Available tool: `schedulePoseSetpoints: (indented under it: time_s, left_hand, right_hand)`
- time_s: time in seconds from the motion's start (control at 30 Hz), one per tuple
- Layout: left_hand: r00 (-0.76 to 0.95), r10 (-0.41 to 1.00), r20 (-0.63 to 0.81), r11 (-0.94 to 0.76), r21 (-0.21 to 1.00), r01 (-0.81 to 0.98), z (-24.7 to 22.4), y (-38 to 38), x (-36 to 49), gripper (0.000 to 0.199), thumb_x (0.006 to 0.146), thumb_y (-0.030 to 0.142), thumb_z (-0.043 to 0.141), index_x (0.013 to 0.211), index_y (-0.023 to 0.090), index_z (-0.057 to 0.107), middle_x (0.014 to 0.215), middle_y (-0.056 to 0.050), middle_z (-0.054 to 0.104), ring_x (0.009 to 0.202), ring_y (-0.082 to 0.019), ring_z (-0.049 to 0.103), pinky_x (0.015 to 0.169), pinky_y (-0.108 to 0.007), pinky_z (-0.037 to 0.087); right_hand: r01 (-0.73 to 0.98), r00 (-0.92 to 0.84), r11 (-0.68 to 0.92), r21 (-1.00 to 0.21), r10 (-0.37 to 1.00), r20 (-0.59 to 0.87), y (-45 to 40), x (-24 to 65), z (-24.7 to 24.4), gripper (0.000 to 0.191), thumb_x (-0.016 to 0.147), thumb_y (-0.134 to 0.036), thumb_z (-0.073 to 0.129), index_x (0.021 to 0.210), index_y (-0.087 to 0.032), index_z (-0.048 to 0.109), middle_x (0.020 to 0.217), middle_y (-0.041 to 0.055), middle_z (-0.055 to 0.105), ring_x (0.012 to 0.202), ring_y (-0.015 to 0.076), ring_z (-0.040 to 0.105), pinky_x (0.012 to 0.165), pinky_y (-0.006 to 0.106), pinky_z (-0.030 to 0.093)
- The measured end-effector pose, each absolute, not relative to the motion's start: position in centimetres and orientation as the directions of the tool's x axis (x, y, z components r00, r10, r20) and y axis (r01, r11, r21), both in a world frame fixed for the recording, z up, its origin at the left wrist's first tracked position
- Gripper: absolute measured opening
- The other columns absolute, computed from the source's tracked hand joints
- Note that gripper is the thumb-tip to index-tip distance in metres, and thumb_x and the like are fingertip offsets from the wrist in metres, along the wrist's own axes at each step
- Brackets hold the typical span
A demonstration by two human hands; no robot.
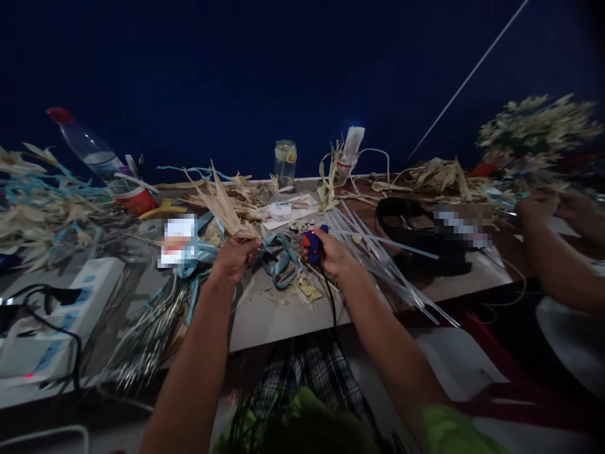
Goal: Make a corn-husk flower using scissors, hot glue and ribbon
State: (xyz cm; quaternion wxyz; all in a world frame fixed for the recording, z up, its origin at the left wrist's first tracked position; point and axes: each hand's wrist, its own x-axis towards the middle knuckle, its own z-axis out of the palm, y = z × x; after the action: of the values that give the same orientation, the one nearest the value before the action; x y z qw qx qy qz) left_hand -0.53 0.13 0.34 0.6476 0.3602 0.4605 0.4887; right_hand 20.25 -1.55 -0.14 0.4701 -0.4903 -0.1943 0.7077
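Observation:
My left hand (236, 255) is closed, its fingers pinching dried husk strips (220, 205) that fan up and to the left. My right hand (331, 251) is wrapped round a small dark blue and orange corded tool (316, 244), on which a red light shows. Between the two hands a loop of blue ribbon (278, 268) lies on the table, close to the fingertips of my left hand. Small husk scraps (305, 290) are scattered just below the ribbon. A black cord runs from the tool down over the table's front edge.
Clear plastic sticks (387, 258) and a black band (425, 239) lie to the right. A power strip (89, 302) and metal wires (151, 340) are at the left. A jar (285, 165) stands behind. Another person's hands (543, 205) are at far right.

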Motion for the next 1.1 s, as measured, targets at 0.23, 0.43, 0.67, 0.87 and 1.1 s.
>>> schedulePoseSetpoints:
  time_s: [0.23, 0.43, 0.67, 0.87, 1.1]
  left_hand:
    - [0.155, 0.963, -0.221, 0.26, 0.912, -0.318, 0.6, -0.1, -0.5, 0.029, 0.043, 0.02, 0.076, 0.057, 0.013, 0.051, 0.043, 0.008, 0.043, 0.035, -0.001, 0.031, 0.037, -0.017, 0.022]
    - [0.168, 0.963, -0.211, 0.255, 0.916, -0.31, 0.6, -0.2, -0.4, 0.03, 0.043, 0.022, 0.077, 0.059, 0.013, 0.052, 0.045, 0.007, 0.045, 0.036, -0.001, 0.031, 0.037, -0.017, 0.021]
    - [0.189, 0.963, -0.191, 0.244, 0.916, -0.318, 0.8, -0.4, -0.2, 0.032, 0.043, 0.023, 0.077, 0.058, 0.013, 0.051, 0.045, 0.007, 0.044, 0.035, -0.001, 0.031, 0.037, -0.017, 0.02]
    - [0.21, 0.963, -0.166, 0.224, 0.93, -0.292, 0.6, -0.4, -0.3, 0.029, 0.047, 0.025, 0.076, 0.059, 0.013, 0.053, 0.043, 0.007, 0.043, 0.036, -0.002, 0.031, 0.038, -0.018, 0.02]
    - [0.258, 0.956, -0.139, 0.201, 0.951, -0.235, 0.3, -0.6, -0.2, 0.024, 0.049, 0.022, 0.074, 0.063, 0.014, 0.056, 0.051, 0.006, 0.048, 0.042, -0.003, 0.036, 0.042, -0.018, 0.025]
  right_hand:
    - [-0.505, -0.21, -0.532, -0.68, 0.84, -0.501, -2.9, 21.6, 1.0, 0.04, 0.086, -0.047, 0.035, 0.083, -0.013, 0.056, 0.071, 0.0084, 0.064, 0.067, 0.0183, 0.064, 0.071, 0.033, 0.052]
    - [-0.51, -0.145, -0.533, -0.675, 0.827, -0.544, -3.6, 23.2, 1.4, 0.044, 0.085, -0.045, 0.029, 0.089, -0.009, 0.055, 0.074, 0.0146, 0.063, 0.072, 0.0231, 0.064, 0.071, 0.039, 0.052]
    - [-0.22, 0.035, -0.456, -0.862, 0.88, -0.474, -4.3, 23.1, 0.9, 0.028, 0.083, -0.027, 0.033, 0.085, -0.013, 0.057, 0.068, 0.0094, 0.063, 0.062, 0.0185, 0.061, 0.063, 0.036, 0.053]
    - [0.245, 0.126, -0.34, -0.908, 0.94, -0.318, -4.8, 24.0, 1.8, 0.022, 0.076, -0.033, 0.055, 0.065, -0.015, 0.061, 0.057, 0.0029, 0.061, 0.047, 0.0109, 0.051, 0.058, 0.028, 0.047]
    - [0.385, -0.145, 0.193, -0.903, 0.978, 0.148, -1.5, 17.5, 3.8, 0.03, 0.077, -0.038, 0.05, 0.091, -0.017, 0.066, 0.095, 0.0033, 0.067, 0.093, 0.0161, 0.058, 0.085, 0.03, 0.043]
